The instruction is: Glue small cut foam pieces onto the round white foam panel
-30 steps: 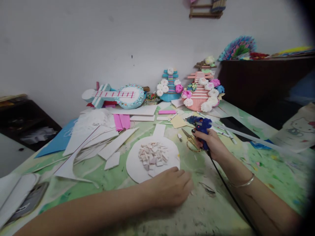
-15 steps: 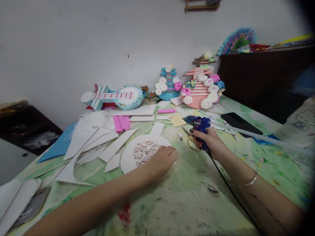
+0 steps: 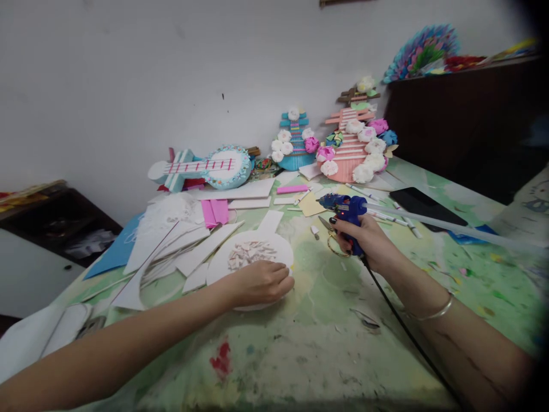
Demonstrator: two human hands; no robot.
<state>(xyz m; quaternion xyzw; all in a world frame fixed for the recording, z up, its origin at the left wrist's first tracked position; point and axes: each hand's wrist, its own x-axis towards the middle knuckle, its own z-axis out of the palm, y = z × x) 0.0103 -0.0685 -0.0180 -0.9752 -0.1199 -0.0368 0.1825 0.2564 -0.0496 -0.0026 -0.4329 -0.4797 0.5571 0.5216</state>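
Observation:
In my right hand is a blue hot glue gun, its nozzle towards the left and its small red light lit. A long clear glue stick runs out of its back, and a black cord trails down from its handle. My left hand lies over the near right part of a round white board with a short neck. Its fingers are curled by the rim; whatever they pinch is hidden. Small whitish pieces lie heaped on the board, just beyond this hand.
Scissors lie below the glue gun. White board offcuts crowd the left, near pink paper. Decorated model instruments stand against the wall. Markers and a black tablet-like slab lie at right.
My left hand has slid left along the round board's rim, and the board has shifted slightly left. The glue gun stays in my right hand, almost unmoved. The camera view has shifted a little.

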